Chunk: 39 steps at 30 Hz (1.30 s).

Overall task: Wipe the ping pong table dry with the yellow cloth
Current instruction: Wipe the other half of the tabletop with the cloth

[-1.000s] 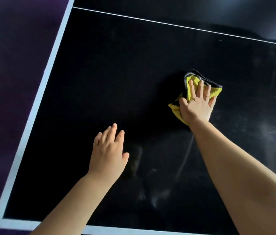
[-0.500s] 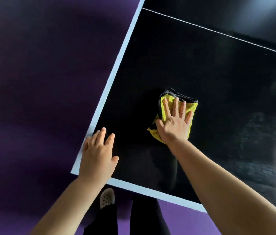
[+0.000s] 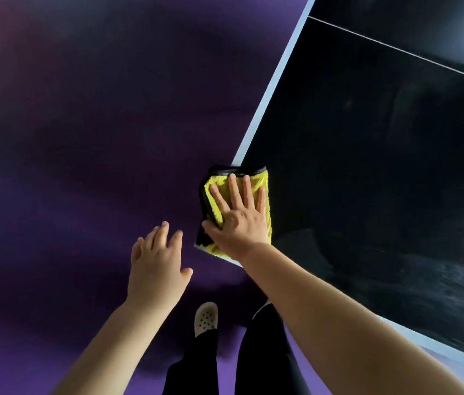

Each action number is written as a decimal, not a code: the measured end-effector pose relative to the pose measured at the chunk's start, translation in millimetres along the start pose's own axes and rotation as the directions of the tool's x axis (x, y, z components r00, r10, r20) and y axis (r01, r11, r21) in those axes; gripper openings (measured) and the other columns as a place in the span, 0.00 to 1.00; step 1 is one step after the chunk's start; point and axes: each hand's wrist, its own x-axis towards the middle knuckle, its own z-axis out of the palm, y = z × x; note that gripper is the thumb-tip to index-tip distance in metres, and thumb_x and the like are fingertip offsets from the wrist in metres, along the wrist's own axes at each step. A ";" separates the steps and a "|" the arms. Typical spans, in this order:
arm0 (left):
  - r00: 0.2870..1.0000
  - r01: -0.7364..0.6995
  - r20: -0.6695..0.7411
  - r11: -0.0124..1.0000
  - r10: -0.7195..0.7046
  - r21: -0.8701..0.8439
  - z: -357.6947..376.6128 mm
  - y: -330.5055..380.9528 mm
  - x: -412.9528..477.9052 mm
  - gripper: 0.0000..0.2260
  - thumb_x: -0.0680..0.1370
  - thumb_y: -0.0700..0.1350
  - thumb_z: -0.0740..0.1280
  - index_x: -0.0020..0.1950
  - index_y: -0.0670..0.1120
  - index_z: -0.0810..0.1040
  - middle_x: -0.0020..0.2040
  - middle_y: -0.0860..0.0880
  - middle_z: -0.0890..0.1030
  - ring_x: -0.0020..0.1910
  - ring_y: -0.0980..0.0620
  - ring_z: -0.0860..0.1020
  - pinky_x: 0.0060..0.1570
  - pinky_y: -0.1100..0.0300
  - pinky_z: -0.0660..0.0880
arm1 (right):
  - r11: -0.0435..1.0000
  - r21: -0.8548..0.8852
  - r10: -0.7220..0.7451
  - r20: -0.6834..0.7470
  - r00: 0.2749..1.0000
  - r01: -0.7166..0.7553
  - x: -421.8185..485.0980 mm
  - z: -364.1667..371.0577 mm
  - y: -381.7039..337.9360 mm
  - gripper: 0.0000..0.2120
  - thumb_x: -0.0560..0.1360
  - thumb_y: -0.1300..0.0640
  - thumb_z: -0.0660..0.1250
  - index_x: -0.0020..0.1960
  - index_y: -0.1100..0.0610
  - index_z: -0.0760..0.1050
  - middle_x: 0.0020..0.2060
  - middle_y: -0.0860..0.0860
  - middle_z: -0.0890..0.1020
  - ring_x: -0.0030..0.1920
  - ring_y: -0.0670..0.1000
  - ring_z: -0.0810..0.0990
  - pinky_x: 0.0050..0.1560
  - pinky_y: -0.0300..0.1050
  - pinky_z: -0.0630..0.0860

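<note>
- The right hand (image 3: 239, 220) lies flat on the yellow cloth (image 3: 261, 179), fingers straight and a little spread, palm down; it presses the cloth and is not curled round it
- The cloth sits on the near left corner of the ping pong table (image 3: 367, 166), and its dark-edged left side hangs past the table's edge; the corner itself is hidden beneath cloth and hand
- Most of the cloth's middle is covered by the hand, so how it is folded cannot be made out
- The left hand (image 3: 156, 266) hovers off the table over the purple floor (image 3: 82, 138), fingers loose and apart, holding nothing
- The table's white border (image 3: 273, 81) runs up the left side; the near border is partly hidden by the right forearm
- A thin white line (image 3: 396, 49) crosses the far part of the top, and the table is cut off at the right and top of the view
- Grey smears (image 3: 438, 280) show on the dark top at lower right, too blurred to tell wetness from glare
- Below, a pale shoe (image 3: 205, 319) and black trouser legs (image 3: 259, 352) show, cut off at the bottom
</note>
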 end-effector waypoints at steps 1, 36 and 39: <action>1.000 -0.002 -0.013 1.000 0.002 -0.007 -1.0 -0.1 -3.1 0.34 0.73 0.54 0.69 0.75 0.48 0.60 0.76 0.44 0.57 0.75 0.46 0.56 0.72 0.49 0.53 | 1.000 -0.002 -0.020 0.001 1.000 0.020 -6.7 2.9 -6.1 0.36 0.77 0.33 0.51 0.79 0.39 0.40 0.78 0.49 0.36 0.76 0.55 0.29 0.74 0.61 0.30; 0.936 -0.352 0.057 0.930 0.348 0.107 49.1 390.3 11.9 0.33 0.76 0.54 0.65 0.77 0.47 0.54 0.77 0.44 0.51 0.76 0.47 0.50 0.73 0.50 0.48 | 0.839 0.126 0.542 -0.105 0.834 -0.530 -146.6 -47.4 497.9 0.34 0.79 0.43 0.54 0.79 0.39 0.40 0.80 0.47 0.41 0.79 0.52 0.36 0.77 0.56 0.36; 0.930 -0.366 0.072 0.922 0.360 0.128 47.2 396.2 5.1 0.33 0.77 0.55 0.64 0.77 0.48 0.53 0.78 0.44 0.50 0.76 0.47 0.50 0.73 0.50 0.48 | 0.768 0.167 0.636 -0.087 0.766 -0.619 -175.3 -44.4 511.5 0.33 0.79 0.43 0.54 0.79 0.39 0.40 0.80 0.46 0.40 0.79 0.52 0.36 0.77 0.55 0.35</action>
